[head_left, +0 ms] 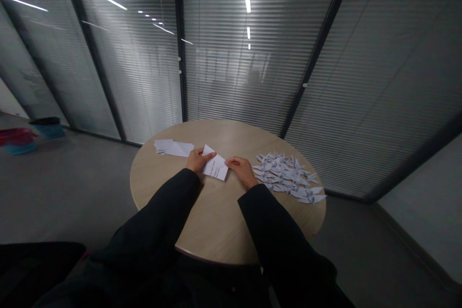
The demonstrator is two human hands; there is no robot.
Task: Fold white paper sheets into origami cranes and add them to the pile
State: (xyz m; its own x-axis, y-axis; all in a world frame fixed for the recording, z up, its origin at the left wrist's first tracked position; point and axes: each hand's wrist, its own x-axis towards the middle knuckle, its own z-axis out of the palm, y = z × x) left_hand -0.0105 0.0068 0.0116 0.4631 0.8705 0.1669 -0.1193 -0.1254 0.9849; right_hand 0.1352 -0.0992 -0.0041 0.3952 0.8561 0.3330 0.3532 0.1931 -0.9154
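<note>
A folded white paper sheet (pixel 215 165) with printed lines lies on the round wooden table (pixel 216 221), held between my two hands. My left hand (pixel 197 160) grips its left side, fingers over the upper corner. My right hand (pixel 242 171) presses on its right tip. Left of the hands lies a small stack of white paper sheets (pixel 173 148). Right of my right hand spreads a heap of several white origami cranes (pixel 287 176), close to but not touching it. Black sleeves cover both forearms.
Glass partitions with slatted blinds (pixel 231 57) stand right behind the table. Grey floor surrounds it. A dark chair back (pixel 39 264) sits at lower left, and a blue-and-red bin (pixel 45 130) stands far left against the wall.
</note>
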